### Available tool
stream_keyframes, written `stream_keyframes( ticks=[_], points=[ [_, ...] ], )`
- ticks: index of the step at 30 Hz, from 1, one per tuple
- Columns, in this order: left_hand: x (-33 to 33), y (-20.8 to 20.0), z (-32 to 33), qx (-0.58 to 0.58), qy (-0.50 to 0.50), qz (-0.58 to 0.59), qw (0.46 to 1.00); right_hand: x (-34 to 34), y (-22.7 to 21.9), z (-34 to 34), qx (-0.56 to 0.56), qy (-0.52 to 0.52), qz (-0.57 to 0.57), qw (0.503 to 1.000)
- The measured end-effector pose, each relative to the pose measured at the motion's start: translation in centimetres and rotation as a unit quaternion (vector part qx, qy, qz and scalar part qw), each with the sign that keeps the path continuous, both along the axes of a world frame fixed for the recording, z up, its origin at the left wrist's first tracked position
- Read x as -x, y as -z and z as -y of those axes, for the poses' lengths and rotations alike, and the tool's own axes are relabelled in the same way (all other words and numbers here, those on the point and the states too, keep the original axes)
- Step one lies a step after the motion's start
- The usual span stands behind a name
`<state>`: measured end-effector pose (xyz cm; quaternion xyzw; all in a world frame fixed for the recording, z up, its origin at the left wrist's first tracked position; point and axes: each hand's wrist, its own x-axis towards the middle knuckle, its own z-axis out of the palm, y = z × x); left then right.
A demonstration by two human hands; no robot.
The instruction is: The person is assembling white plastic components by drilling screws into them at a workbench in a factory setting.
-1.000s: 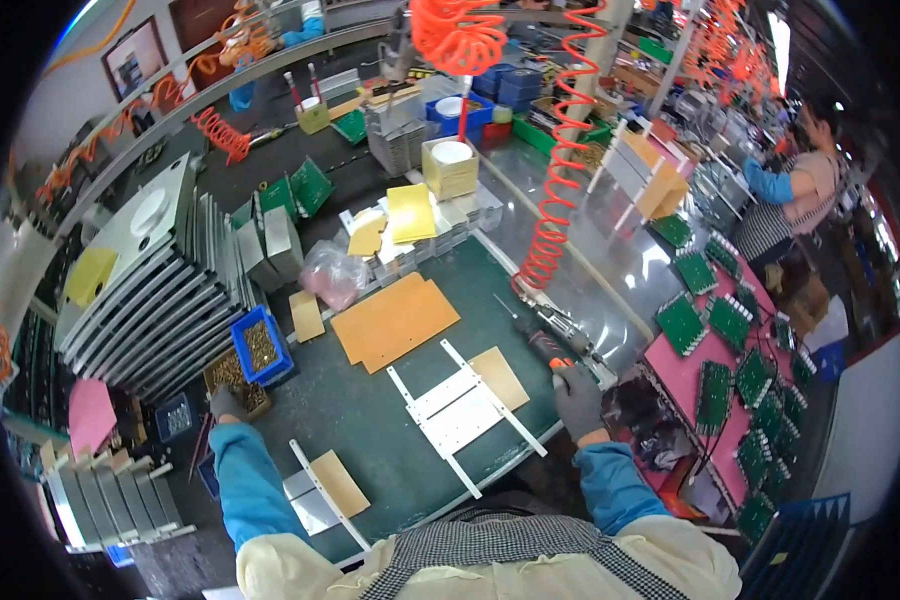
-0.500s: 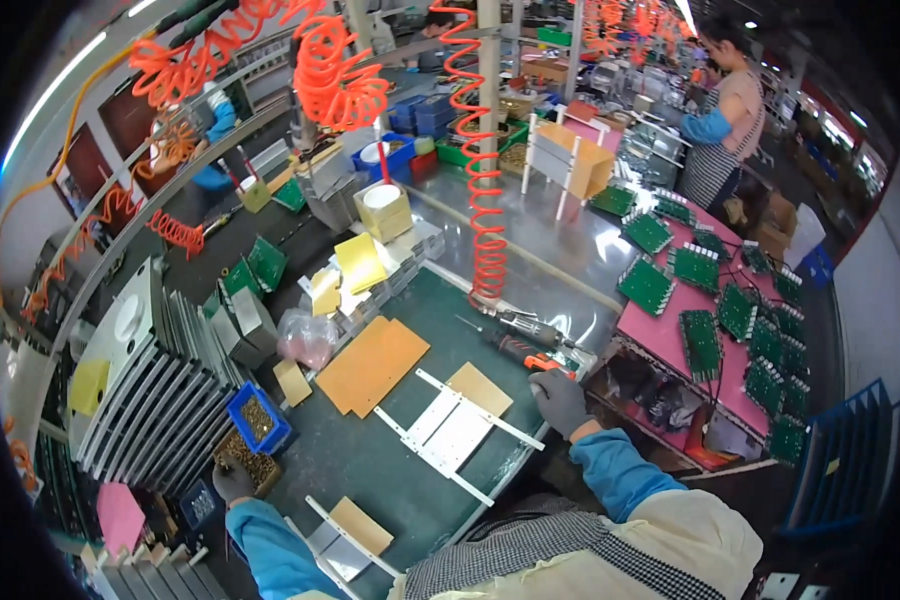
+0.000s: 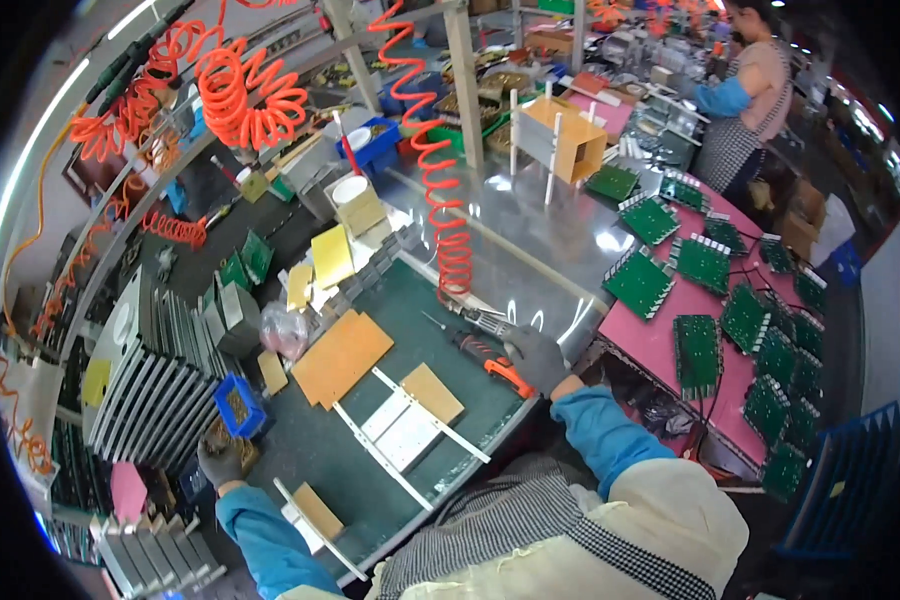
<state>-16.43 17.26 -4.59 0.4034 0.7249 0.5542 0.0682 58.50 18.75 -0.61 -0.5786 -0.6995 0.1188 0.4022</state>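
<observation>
My right hand [image 3: 538, 360], in a grey glove, is closed on the grey metal air screwdriver [image 3: 486, 322] joined to a red coiled hose. Beside it, an orange and black power screwdriver [image 3: 492, 363] lies on the green-topped bench [image 3: 340, 470]. My gloved left hand [image 3: 220, 463] is at an open box of small brass-coloured screws [image 3: 242, 450]. Its fingers are bunched and partly hidden; what they hold is not visible. Between my hands lies a white panel with two white rails [image 3: 400, 430], partly over a tan board [image 3: 432, 393]. A similar railed piece [image 3: 310, 518] lies nearer me.
A blue bin of screws [image 3: 239, 405] stands beside the screw box. Orange-tan boards [image 3: 342, 358] lie farther back. Curved metal panels [image 3: 155, 400] are stacked at left. Green circuit boards [image 3: 695, 355] cover a pink table at right. Red coiled hose [image 3: 440, 190] hangs overhead. Another person [image 3: 750, 95] works beyond.
My right hand has shifted from the orange screwdriver's rear end to the air screwdriver. The orange screwdriver lies turned at a steeper angle. My left hand stays at the screw box. The view has shifted.
</observation>
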Motion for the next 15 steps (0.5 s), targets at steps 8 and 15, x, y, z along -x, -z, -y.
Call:
stream_keyframes(
  ticks=[8, 15],
  points=[
    [-27.7, -8.2, 5.3, -0.158, 0.261, 0.700, 0.645, -4.4, 3.9, -6.2, 0.011, -0.252, 0.215, 0.944],
    [-43.3, -7.7, 7.9, -0.080, 0.252, 0.778, 0.570, -5.3, 2.2, -10.8, 0.095, -0.390, 0.104, 0.910]
  ],
)
